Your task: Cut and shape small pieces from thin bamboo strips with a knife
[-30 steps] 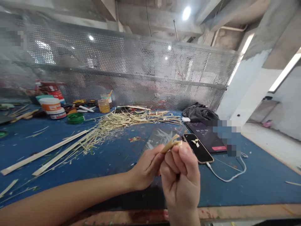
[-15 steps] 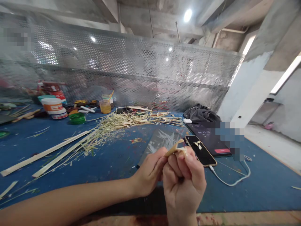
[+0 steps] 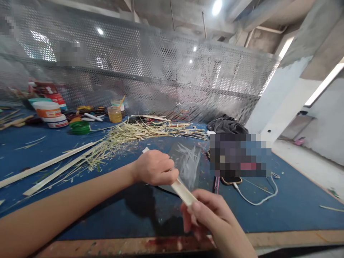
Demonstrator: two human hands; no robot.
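Note:
A pale bamboo strip [image 3: 185,193] slants between my hands over the near part of the table. My left hand [image 3: 156,168] is closed round its upper part, and a short end sticks out beyond the fist. My right hand [image 3: 212,215] pinches the lower end between thumb and fingers, with some fingers curled beneath, partly hidden. Behind the strip lies a dark board [image 3: 185,161] covered in whitish scratches, partly covered by my left hand.
A heap of thin shavings [image 3: 134,132] spreads behind my hands, with long pale strips [image 3: 64,168] to the left. Paint tubs [image 3: 49,113], a green lid [image 3: 80,127] and a jar [image 3: 115,114] stand farther back. A phone [image 3: 231,180] with white cable [image 3: 258,203] lies right.
My hands have moved apart and lower, from close together at the strip's end. The strip now stretches between them, its inner face showing. My left hand has shifted left, and the view has turned slightly.

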